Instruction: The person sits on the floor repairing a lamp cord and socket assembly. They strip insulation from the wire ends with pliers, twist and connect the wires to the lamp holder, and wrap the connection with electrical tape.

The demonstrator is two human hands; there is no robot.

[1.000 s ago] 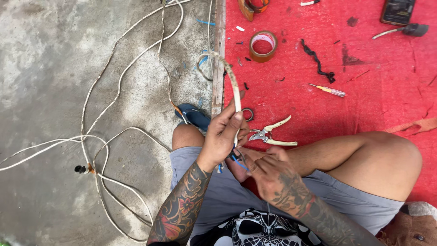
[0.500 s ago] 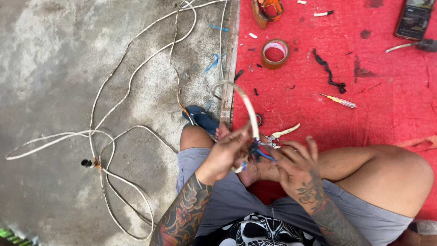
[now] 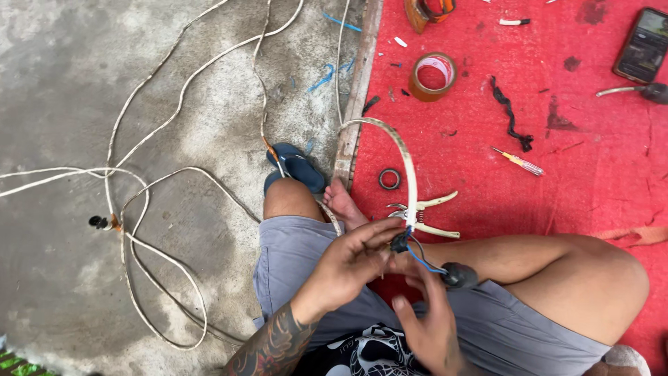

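Loose white cable (image 3: 139, 150) sprawls over the concrete at left; blue sandal (image 3: 296, 167) by the knee; left hand (image 3: 348, 264) pinches the cream cable end (image 3: 407, 167) at its black joint above the lap; right hand (image 3: 431, 324) loosely curled under the blue wire (image 3: 424, 263) and black plug (image 3: 459, 276); likely mid-splice, needs steady fingertip grip; pliers (image 3: 431, 216), small ring (image 3: 390, 179), tape roll (image 3: 433, 76), screwdriver (image 3: 518, 161), phone (image 3: 643, 45) on red mat; nothing blocks.

A flat white cable (image 3: 410, 167) arches up from the concrete and ends over the lap, its stripped blue and black wires (image 3: 417, 256) running to a small black socket (image 3: 459, 276).
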